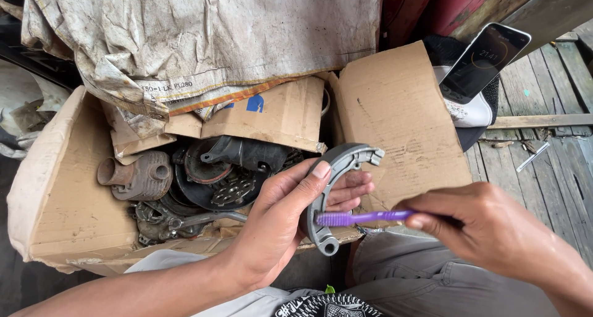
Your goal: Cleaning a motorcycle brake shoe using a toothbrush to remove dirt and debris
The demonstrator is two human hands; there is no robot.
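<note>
My left hand [278, 221] grips a curved grey brake shoe [340, 169], thumb along its inner edge and fingers behind it. My right hand [488, 227] pinches a purple toothbrush [361, 217] by the handle. The brush head rests against the lower part of the shoe. Both hands hover over my lap, in front of an open cardboard box [68, 200].
The box holds greasy engine parts [204, 178]: a finned cylinder, a round plate, a wrench. A dirty woven sack [197, 39] drapes over its back. A phone [485, 61] leans on a white item at right, with its screen lit. Wooden floorboards [550, 169] lie to the right.
</note>
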